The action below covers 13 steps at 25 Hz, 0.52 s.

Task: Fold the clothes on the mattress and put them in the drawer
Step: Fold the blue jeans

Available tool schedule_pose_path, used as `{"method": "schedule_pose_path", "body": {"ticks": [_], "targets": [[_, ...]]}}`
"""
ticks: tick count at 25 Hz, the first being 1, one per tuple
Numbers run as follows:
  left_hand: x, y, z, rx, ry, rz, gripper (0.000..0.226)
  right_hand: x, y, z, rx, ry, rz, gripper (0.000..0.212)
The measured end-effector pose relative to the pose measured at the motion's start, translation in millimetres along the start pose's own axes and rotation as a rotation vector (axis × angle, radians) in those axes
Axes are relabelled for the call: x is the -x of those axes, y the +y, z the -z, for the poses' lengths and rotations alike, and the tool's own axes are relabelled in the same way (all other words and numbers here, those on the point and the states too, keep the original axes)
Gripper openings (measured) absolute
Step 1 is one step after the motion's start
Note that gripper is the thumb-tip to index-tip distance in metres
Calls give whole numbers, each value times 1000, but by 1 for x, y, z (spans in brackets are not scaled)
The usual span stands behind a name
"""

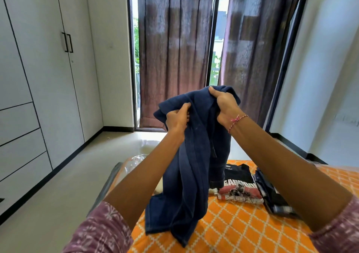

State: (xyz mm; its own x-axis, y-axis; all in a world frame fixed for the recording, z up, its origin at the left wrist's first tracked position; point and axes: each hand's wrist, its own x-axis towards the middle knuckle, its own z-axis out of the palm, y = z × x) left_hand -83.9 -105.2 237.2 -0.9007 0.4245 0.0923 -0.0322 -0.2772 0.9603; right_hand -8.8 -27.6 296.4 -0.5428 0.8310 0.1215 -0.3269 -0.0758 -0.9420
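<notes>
Both hands raised above the mattress (242, 231), holding up a navy garment (194, 155). Left hand (177, 119) gripping a bunched upper edge, fingers (184, 109) curled round the cloth. Right hand (223, 102) a little higher, fingers closed over the top fold, thumb pressed into the fabric. Red thread (238, 120) tied round the right wrist. Garment hanging down between the forearms, lower end resting crumpled on the orange patterned sheet near the left edge of the mattress. Folded black printed shirt (240, 184) lying flat toward the far edge, just right of the hanging cloth. Dark checked piece (272, 198) just beside it, toward the right edge, partly hidden by the right forearm. White wardrobe (38, 78) with drawer fronts along the left wall, well apart from the mattress. Brown curtains (174, 54) over the glass door behind.
</notes>
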Motion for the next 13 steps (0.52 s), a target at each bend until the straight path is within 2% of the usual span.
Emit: {"method": "schedule_pose_path", "body": {"ticks": [3, 5, 7, 9, 11, 13], "targets": [[0, 3, 8, -107, 108, -121, 31, 5, 7, -13, -23, -65, -35, 23], [0, 8, 11, -94, 83, -138, 30, 9, 11, -20, -35, -124, -39, 22], [1, 16, 20, -50, 19, -71, 27, 10, 8, -17, -26, -81, -35, 24], [-4, 24, 48, 97, -50, 67, 22, 4, 4, -1, 5, 7, -27, 20], [-11, 20, 89, 289, -48, 168, 19, -1, -2, 18, -19, 66, -35, 13], [-9, 1, 122, 426, -21, 237, 19, 0, 0, 25, -61, 62, -78, 20]]}}
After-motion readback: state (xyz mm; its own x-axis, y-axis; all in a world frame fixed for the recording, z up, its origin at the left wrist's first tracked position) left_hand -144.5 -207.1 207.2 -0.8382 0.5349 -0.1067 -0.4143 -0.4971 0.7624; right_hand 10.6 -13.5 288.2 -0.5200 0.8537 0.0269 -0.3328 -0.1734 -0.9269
